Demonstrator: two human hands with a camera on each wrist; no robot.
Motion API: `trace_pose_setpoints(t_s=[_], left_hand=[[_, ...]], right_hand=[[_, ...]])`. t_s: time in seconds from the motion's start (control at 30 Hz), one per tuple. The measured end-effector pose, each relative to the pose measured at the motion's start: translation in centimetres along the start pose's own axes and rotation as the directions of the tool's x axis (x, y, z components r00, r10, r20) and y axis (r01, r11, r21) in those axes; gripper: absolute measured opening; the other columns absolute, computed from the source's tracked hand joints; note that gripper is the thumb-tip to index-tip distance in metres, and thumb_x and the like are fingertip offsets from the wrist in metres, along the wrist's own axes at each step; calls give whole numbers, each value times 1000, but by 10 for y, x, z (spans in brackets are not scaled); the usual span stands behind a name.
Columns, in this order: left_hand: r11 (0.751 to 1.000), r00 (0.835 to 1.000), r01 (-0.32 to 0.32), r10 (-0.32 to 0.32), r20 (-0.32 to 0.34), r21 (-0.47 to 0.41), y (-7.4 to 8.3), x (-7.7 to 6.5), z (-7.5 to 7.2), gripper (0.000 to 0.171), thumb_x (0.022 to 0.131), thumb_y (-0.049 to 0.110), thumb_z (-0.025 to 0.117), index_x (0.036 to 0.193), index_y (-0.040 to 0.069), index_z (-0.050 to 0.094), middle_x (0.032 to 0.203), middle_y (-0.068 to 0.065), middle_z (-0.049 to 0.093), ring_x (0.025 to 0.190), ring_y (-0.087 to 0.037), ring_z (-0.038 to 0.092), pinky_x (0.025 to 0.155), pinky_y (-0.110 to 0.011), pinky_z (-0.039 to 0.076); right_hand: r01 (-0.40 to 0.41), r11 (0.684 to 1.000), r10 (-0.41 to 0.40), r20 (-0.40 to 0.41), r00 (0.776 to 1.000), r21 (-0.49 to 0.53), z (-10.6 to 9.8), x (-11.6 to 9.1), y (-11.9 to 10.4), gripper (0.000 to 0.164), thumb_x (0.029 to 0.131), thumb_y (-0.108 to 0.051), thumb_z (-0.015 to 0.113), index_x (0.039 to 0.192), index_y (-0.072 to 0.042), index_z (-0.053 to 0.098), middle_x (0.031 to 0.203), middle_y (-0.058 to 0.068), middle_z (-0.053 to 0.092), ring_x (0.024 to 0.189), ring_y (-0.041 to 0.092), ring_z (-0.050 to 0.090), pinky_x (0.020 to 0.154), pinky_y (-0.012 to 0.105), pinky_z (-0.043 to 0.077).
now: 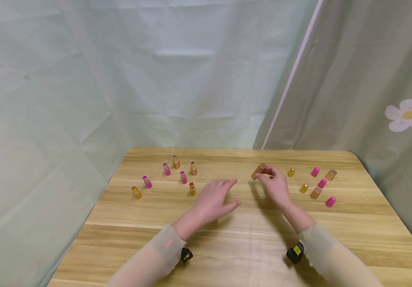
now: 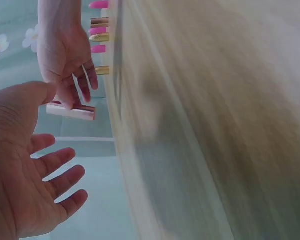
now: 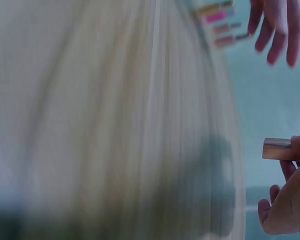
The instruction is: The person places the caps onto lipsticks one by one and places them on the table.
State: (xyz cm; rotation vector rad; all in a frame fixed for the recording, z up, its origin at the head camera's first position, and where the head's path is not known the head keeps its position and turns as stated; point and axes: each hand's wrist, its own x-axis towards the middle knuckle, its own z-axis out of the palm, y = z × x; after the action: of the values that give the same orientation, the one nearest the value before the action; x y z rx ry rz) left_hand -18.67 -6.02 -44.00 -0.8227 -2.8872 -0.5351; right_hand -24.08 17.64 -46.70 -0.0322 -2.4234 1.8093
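My right hand (image 1: 275, 187) pinches a rose-gold lipstick (image 1: 258, 171) between thumb and fingers, tilted above the table. It looks like one long capped tube (image 2: 72, 111) in the left wrist view, partly covered by the fingertips. My left hand (image 1: 213, 199) hovers over the middle of the table, thumb apart from the fingers, holding nothing. Left of it stand uncapped lipstick bases: pink ones (image 1: 183, 177), rose-gold ones (image 1: 193, 169) and gold ones (image 1: 192, 189). To the right of my right hand are loose caps in gold (image 1: 304, 188), pink (image 1: 330, 201) and rose-gold (image 1: 315, 193).
A wooden table (image 1: 227, 247) lies under both hands. Pale curtains (image 1: 191, 79) hang behind it and at the sides, the right one with a white flower print (image 1: 409, 115). Dark wrist cameras (image 1: 295, 253) sit at both sleeve cuffs.
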Motion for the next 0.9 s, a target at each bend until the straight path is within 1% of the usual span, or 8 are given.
trace_pose_setpoints(t_s=[0.13,0.23,0.3,0.37,0.47,0.63,0.77,0.9], left_hand=[[995,998,-50,46,51,82,0,-8,1,75,96,55,65,156,16,43,148,-7,53,136,-30,49,111,-51,40],[987,992,-93,81,93,128,-1,-13,2,76,96,58,62,157,17,41,151,-6,50,138,-28,46,114,-50,37],[982,988,-120,103,118,145,-1,-17,4,77,96,59,61,158,17,40,152,-6,49,140,-27,45,115,-48,35],[980,984,-133,113,136,149,-1,-20,6,79,96,60,60,158,16,39,153,-7,47,141,-28,43,117,-48,33],[980,982,-134,111,154,150,-3,-24,10,81,96,62,59,159,16,37,155,-7,46,142,-28,42,118,-49,30],[980,984,-122,99,147,157,-5,-30,15,82,97,64,56,160,17,35,157,-8,44,143,-28,41,119,-50,29],[982,985,-122,102,141,141,-6,-33,16,83,96,64,57,160,16,34,157,-11,43,143,-29,40,118,-53,29],[983,985,-122,102,140,140,-5,-37,16,83,97,63,57,161,15,33,158,-10,41,144,-29,39,119,-52,27]], right_hand=[[3,994,-2,14,1000,-113,-9,13,6,29,95,-19,70,121,-4,67,125,14,66,121,27,54,90,39,43],[-4,985,7,19,1000,-173,-12,22,9,33,96,-19,67,125,-3,65,128,16,66,119,30,55,88,40,44],[-5,979,7,13,1000,-202,-14,28,12,34,96,-19,66,125,-2,64,129,17,66,120,30,56,88,40,44],[-9,974,11,6,1000,-228,-15,34,15,34,97,-19,65,126,-2,64,129,17,66,121,31,56,91,41,44],[-15,968,15,-2,1000,-252,-16,43,18,35,97,-19,64,127,-1,63,130,18,66,125,32,56,96,43,45],[-20,958,15,-19,1000,-287,-18,55,20,36,97,-24,63,126,-2,64,131,18,65,125,35,56,100,48,45],[-19,954,11,-27,1000,-300,-17,60,20,35,98,-24,63,125,-2,64,131,19,65,125,36,56,101,50,44],[-19,951,6,-44,999,-309,-16,63,23,34,97,-22,63,124,-2,64,129,19,66,124,36,57,102,50,43]])
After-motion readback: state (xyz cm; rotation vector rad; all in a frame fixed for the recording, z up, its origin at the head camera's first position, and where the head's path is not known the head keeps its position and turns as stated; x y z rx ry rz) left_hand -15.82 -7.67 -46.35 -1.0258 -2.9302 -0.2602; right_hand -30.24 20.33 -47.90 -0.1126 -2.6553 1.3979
